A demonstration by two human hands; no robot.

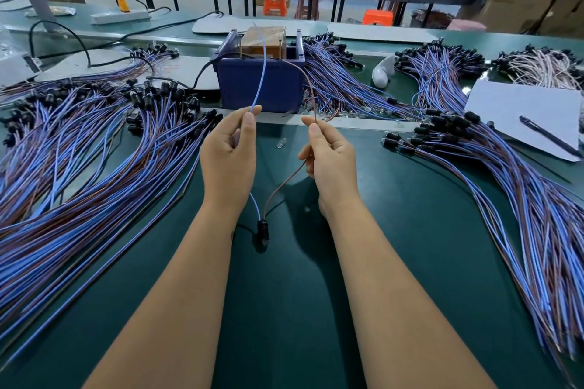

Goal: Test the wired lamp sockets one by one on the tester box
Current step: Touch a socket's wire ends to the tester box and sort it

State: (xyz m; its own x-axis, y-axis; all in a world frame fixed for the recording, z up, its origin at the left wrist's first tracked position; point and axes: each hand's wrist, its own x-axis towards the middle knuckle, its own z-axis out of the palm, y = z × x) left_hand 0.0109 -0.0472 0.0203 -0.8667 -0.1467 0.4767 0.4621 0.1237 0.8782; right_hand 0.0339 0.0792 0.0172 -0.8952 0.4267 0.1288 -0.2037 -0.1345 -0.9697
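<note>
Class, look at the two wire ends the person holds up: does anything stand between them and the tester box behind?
Nothing visible does. The left hand pinches the blue wire, the right hand the brown wire; both wires already reach up to the tester box.

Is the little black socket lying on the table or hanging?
Hanging: the black socket dangles below both hands on its blue wire and brown wire.
</note>
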